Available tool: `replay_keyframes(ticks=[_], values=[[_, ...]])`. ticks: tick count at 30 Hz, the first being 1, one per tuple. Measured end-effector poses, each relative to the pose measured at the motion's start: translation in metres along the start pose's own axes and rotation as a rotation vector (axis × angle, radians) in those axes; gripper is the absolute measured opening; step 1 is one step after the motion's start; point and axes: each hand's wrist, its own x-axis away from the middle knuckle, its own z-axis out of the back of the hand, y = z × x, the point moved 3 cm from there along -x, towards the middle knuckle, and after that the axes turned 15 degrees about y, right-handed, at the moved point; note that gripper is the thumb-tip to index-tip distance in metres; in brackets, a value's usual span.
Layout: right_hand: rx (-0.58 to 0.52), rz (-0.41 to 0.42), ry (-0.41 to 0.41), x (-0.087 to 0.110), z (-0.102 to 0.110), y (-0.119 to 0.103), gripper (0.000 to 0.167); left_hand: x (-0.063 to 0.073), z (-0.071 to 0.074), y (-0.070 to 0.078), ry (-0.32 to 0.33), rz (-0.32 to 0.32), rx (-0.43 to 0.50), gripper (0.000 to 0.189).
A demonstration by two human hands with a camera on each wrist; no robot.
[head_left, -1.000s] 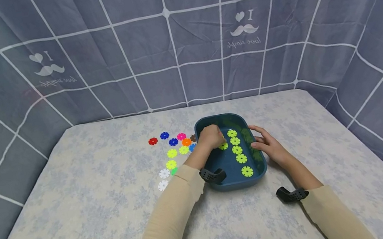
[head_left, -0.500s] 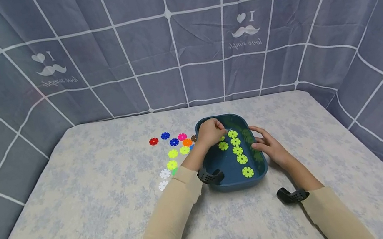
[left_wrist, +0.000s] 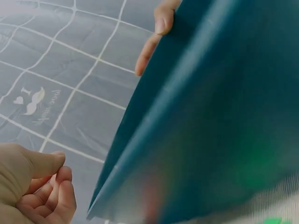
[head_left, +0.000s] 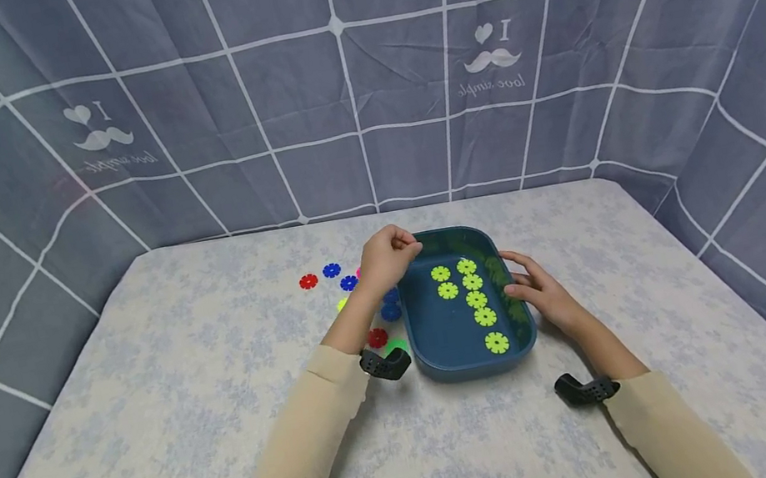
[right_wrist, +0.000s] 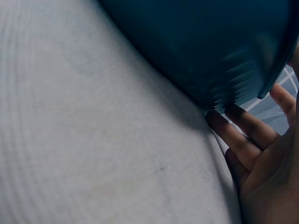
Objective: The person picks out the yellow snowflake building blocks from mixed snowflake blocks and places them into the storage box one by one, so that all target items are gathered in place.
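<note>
In the head view my left hand [head_left: 390, 259] is over the far left corner of a dark teal plastic bin [head_left: 447, 347]. Its fingers are curled, thumb against the index fingertip, and the left wrist view shows nothing between them. Seven-petal detail is too small to read, but several yellow-green notched, flower-shaped plastic discs [head_left: 477, 299] lie flat on the bin floor, some in a column near the right wall and two in a shorter column beside it. My right hand [head_left: 540, 293] rests against the bin's right side, its fingers extended along the outer wall in the right wrist view [right_wrist: 252, 140].
Left of the bin, loose notched discs lie on the pale patterned tabletop [head_left: 188, 390], among them a red disc [head_left: 308, 282], a blue disc [head_left: 331, 270] and a green disc [head_left: 397, 346]. My left forearm covers others. A grey checked curtain [head_left: 398, 101] surrounds the table.
My left hand has come up out of the bin and moved left to its rim, uncovering the two yellow-green discs of the shorter column. The right hand and the bin stay put.
</note>
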Motion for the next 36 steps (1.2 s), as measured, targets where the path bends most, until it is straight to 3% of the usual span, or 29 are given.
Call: replay_keyframes(ticks=[8, 17, 24, 31, 36], values=[[-0.003, -0.012, -0.003, 0.000, -0.001, -0.001, 0.062, 0.001, 0.024, -0.008, -0.009, 0.032, -0.010, 0.010], [0.000, -0.016, 0.002, -0.001, -0.001, -0.001, 0.061, 0.005, 0.050, -0.038, -0.011, 0.135, -0.029, 0.011], [-0.001, -0.011, -0.002, -0.001, -0.002, -0.003, 0.062, 0.006, 0.068, -0.054, -0.001, 0.169, -0.080, 0.013], [-0.001, -0.015, -0.001, -0.001, -0.002, -0.003, 0.062, 0.009, 0.076, -0.061, -0.008, 0.169, -0.069, 0.010], [-0.003, -0.014, -0.002, 0.000, -0.001, -0.003, 0.062, 0.011, 0.079, -0.071, -0.008, 0.204, -0.105, 0.012]])
